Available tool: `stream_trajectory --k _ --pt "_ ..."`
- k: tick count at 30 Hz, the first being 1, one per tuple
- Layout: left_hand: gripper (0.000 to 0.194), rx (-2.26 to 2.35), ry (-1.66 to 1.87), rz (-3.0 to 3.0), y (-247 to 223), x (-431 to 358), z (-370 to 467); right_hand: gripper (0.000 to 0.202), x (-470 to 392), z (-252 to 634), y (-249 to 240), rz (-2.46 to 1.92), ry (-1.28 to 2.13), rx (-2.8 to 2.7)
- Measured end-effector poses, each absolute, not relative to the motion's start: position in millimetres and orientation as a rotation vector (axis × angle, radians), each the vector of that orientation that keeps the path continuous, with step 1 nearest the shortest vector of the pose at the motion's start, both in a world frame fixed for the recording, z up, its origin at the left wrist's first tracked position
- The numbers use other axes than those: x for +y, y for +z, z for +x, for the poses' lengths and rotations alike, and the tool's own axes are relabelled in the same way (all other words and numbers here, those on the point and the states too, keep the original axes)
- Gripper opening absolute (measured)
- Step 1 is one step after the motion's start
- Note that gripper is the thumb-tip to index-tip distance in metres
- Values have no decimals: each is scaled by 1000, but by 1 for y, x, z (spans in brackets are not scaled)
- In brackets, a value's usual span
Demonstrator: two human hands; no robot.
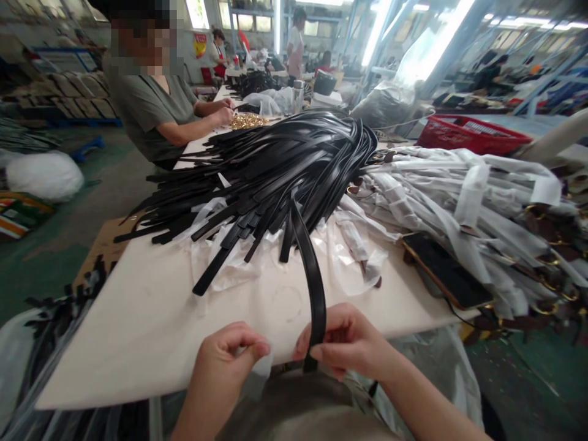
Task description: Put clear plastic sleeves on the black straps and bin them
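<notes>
Near the table's front edge, my right hand (346, 343) pinches the end of a black leather strap (313, 282). That strap curves up from my fingers to a big pile of similar black straps (285, 165) across the table. To its left, my left hand (234, 355) is closed, thumb against fingers, on a small piece of thin whitish film (263, 370); most of it is hidden below the hand. My two hands are apart, and the left one does not touch the strap.
White-wrapped straps with metal rings (427, 190) cover the table's right side, beside a phone (445, 269). A red basket (473, 133) stands behind them. At the far left edge, a co-worker (151, 98) handles something near small gold-coloured pieces (248, 120). More straps hang at lower left (59, 343).
</notes>
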State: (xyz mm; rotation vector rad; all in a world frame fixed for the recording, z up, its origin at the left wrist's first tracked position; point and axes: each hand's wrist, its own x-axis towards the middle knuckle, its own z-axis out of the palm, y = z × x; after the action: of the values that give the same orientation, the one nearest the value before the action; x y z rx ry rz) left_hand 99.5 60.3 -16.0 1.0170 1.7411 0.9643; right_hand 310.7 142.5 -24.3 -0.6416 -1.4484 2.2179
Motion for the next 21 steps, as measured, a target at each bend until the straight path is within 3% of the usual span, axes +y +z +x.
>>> stream_trajectory --k 5,13,21 --pt "20 1746 916 1103 -16 62 104 30 140 308 -31 -632 2334 -1258" --pt "21 1852 858 1172 -12 60 109 21 137 294 -13 -632 1904 -1194" --pt "23 1814 898 1162 -14 60 109 23 128 278 -18 -620 1952 -1283"
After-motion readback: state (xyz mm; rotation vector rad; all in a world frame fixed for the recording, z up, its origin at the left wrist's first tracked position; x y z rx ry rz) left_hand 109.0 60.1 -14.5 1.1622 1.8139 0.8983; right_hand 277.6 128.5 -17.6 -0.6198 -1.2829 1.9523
